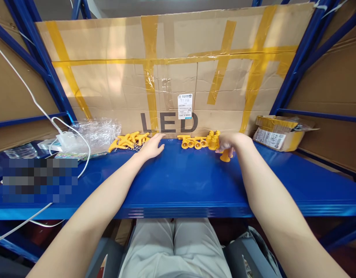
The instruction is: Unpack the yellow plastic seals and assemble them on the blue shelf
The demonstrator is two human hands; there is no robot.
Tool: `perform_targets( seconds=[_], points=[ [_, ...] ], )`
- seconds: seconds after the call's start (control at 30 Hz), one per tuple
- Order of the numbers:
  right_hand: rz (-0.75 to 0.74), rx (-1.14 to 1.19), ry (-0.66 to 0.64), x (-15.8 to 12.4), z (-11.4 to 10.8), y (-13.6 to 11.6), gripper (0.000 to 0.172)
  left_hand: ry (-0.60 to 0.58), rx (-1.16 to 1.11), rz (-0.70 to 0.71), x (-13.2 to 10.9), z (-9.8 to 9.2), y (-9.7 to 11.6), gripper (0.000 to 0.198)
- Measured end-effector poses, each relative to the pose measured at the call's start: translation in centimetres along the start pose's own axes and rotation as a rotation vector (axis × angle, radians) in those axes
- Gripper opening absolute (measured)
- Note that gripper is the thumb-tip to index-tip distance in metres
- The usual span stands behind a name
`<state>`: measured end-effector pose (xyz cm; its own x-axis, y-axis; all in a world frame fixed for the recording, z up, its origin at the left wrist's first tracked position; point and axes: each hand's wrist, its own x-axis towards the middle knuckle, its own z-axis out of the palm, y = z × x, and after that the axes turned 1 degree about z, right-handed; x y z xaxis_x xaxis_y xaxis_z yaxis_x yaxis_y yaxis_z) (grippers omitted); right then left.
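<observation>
Taking the middle of the blue bench [180, 181] as the clock's centre, with 12 pointing straight away from you, your right hand [230, 140] is at 2 o'clock. Its fingers reach down and grasp a yellow flared piece [225, 156], whose wide rim shows below them; you cannot tell from here whether that rim touches the surface.

Your left hand [151, 148] lies between 10 and 11 o'clock, released, with its fingers stretched forward and the thumb apart. It is just beside a pile of yellow branched pieces [126, 141] at 10 o'clock; whether it touches them is hidden from you. Something silvery shows under that pile, too small to make out.

Between 12 and 1 o'clock you have a row of yellow pieces lying down [198, 144], round ends towards you. Just to the right of it, between 1 and 2, a cluster of yellow upright pieces [212, 142] stands close by your right hand.

Behind everything at 12 is a taped cardboard sheet [122, 88] printed "LED". Farther out at 2 sits a small carton [278, 135]; clear plastic wrapping [98, 133] is heaped towards 10, near a white cable [85, 144].
</observation>
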<state>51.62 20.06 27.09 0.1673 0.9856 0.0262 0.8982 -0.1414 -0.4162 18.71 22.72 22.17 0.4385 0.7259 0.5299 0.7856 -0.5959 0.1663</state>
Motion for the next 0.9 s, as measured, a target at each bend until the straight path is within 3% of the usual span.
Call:
perform_targets(
  seconds=[0.03, 0.1, 0.27, 0.4, 0.57, 0.73, 0.9],
  points=[
    [0.053, -0.100, -0.122, -0.1, 0.2, -0.4, 0.031, 0.023, 0.014, -0.012, 0.1, -0.1, -0.5, 0.046],
    [0.051, -0.191, -0.240, -0.2, 0.5, -1.3, 0.025, 0.074, 0.049, -0.072, 0.2, -0.4, -1.7, 0.043],
    [-0.167, 0.081, -0.169, -0.7, 1.4, -2.8, 0.024, 0.147, 0.127, -0.320, 0.1, -1.0, -5.6, 0.034],
    [-0.326, 0.232, -0.138, -0.9, 3.0, -4.0, 0.019, 0.071, 0.156, -0.447, -0.4, -0.9, -7.3, 0.027],
    [-0.411, 0.376, -0.102, -0.8, 5.3, -5.2, 0.012, -0.046, 0.214, -0.497, -0.6, -0.8, -6.4, 0.034],
    [-0.399, 0.616, -0.174, -0.3, 7.6, -5.9, 0.019, -0.241, 0.319, -0.511, -0.8, -1.2, -5.0, 0.050],
    [-0.448, 0.545, -0.202, 0.5, 9.5, -6.2, 0.021, -0.277, 0.361, -0.495, -0.9, -0.8, -4.7, 0.043]
  ],
)
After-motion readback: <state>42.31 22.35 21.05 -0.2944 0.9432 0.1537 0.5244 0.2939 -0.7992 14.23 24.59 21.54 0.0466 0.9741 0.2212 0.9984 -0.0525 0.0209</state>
